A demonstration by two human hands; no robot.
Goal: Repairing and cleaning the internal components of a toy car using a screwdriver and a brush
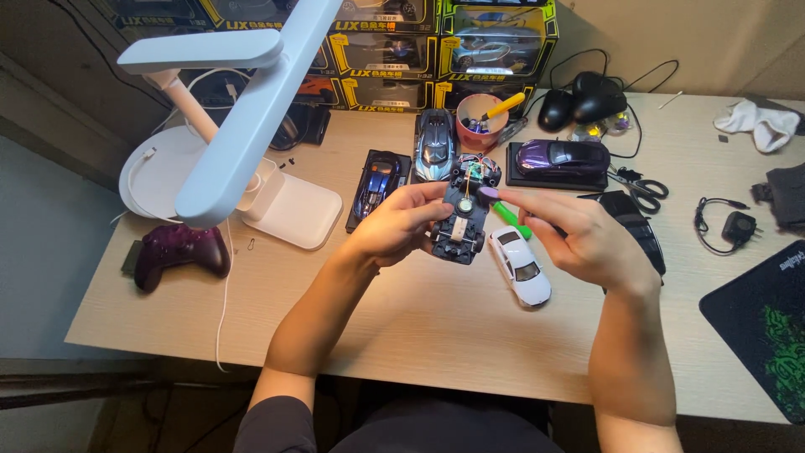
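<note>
A black toy car chassis (461,220) is held above the counter (419,310) in the closed grip of the left hand (394,226). A small purple part (487,195) is pinched by the right hand (587,239). A white toy car (520,264) lies just beneath, and a white desk lamp (243,126) blocks the left.

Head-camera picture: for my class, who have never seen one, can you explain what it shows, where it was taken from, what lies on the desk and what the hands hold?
There is no machine here. A camera worn on a person's head looks down at their own two bare hands over a wooden desk. The left hand holds a black toy car chassis with its body off, its inner parts showing. The right hand pinches a small purple part at the chassis. On the desk lie a white toy car, a blue toy car, a purple toy car, a white desk lamp, a dark game controller and scissors.
</note>
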